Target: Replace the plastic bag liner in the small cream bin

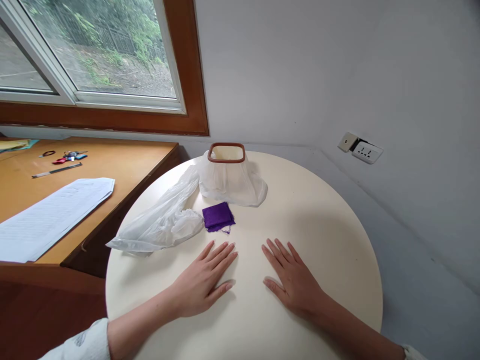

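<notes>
My left hand [204, 280] lies flat on the round cream table [311, 200], palm down with its fingers apart. To its right my right hand [288, 277] rests the same way, also holding nothing. Just beyond my left fingertips is a folded purple cloth [218, 217] with a frayed edge. A crumpled white plastic bag [161, 227] spreads over the left of the table. Behind the cloth stands a small bin with a brown rim [226, 161], and a white plastic bag liner [232, 185] hangs over its outside. Neither hand touches these things.
On the left, a wooden desk [150, 160] holds papers [60, 215], keys [71, 156], a black ring-shaped band [47, 153] and a narrow cutter-like strip [56, 171]. A window [112, 50] is above it. A wall socket [367, 152] sits at the right.
</notes>
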